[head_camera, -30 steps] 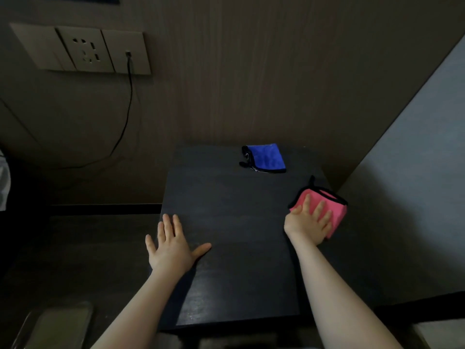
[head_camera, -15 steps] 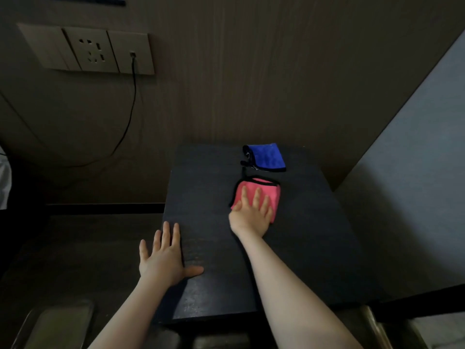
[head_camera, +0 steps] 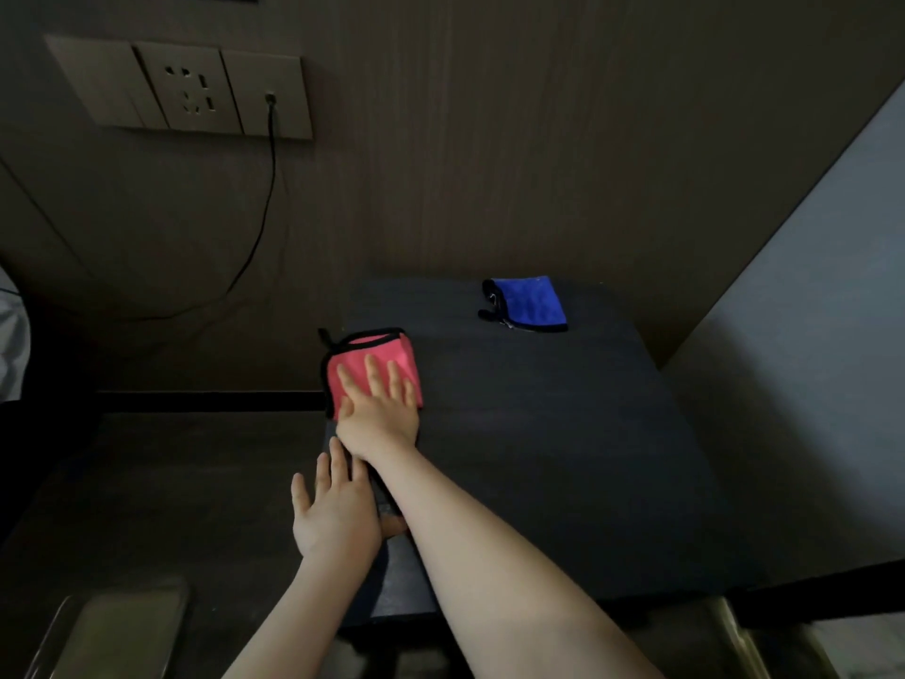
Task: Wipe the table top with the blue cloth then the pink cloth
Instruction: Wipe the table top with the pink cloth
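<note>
Head view: small dark rectangular wooden bench (head_camera: 563, 458) against a brown panelled wall. Folded pink microfibre cloth with black edging (head_camera: 377, 357) lies at the bench's left edge, about midway back, its small black loop poking out at its far-left corner. Right hand (head_camera: 379, 409) lies flat on the pink cloth, palm down, fingers (head_camera: 372, 372) spread and extended; no pinch, the grip is just downward pressure on the fabric, arm crossing over from the right. Left hand (head_camera: 335, 514) rests open and flat on the bench's near-left edge, just nearer than the right wrist, holding nothing; thumb partly hidden under the right forearm. Folded blue microfibre cloth with black trim (head_camera: 531, 303) sits at the bench's far edge, right of centre, well apart from both hands, untouched.

Step in hand, judged: the pink-cloth wipe, second half of the task, with the blue cloth apparently parked. The pink cloth is at the left limit of the bench, part of it seems to overhang the edge.

Next move calls for: reversing the stroke rightward across the bench, keeping the palm pressed so the cloth slides rather than bunches, and covering the near strip and the right side. Risk: cloth slipping off the left edge.
</note>
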